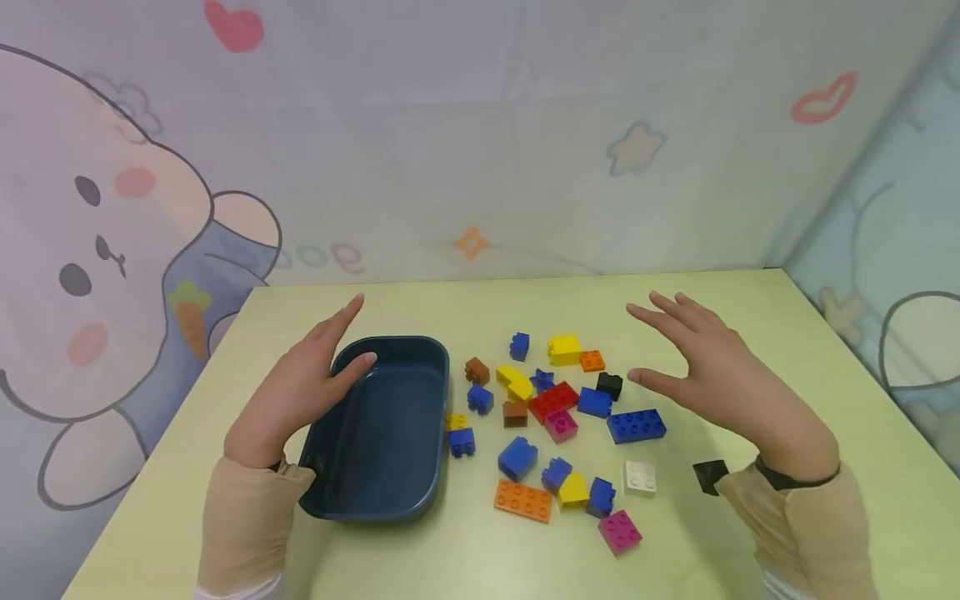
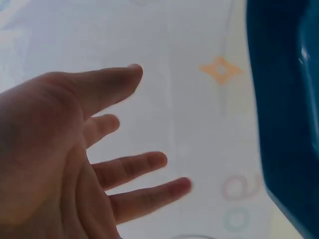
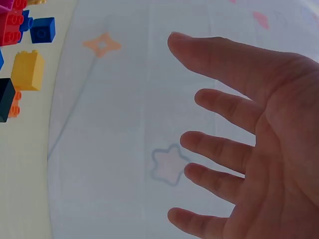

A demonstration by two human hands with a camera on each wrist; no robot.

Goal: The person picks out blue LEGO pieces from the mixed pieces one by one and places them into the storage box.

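My left hand [image 1: 300, 392] hovers over the left side of a dark blue tray [image 1: 442, 417], its fingers extended and holding nothing. In the left wrist view the thumb and fingers are spread, with the tray's wall [image 2: 279, 124] at the right edge. My right hand [image 1: 712, 371] is raised to the right of the scattered toy bricks, also holding nothing; its fingers stand apart in the right wrist view. Nearest to it are a black brick [image 1: 610, 384] and a long blue brick [image 1: 636, 426]. A red brick [image 1: 553, 402] lies mid-pile against a pink brick [image 1: 560, 426].
Lower down lie an orange brick [image 1: 522, 500], a white brick [image 1: 640, 478] and a magenta brick [image 1: 619, 532]. A yellow brick [image 1: 564, 350] is toward the back. A black square patch [image 1: 708, 477] sits near the right sleeve. A printed cloth [image 1: 525, 167] hangs behind the table.
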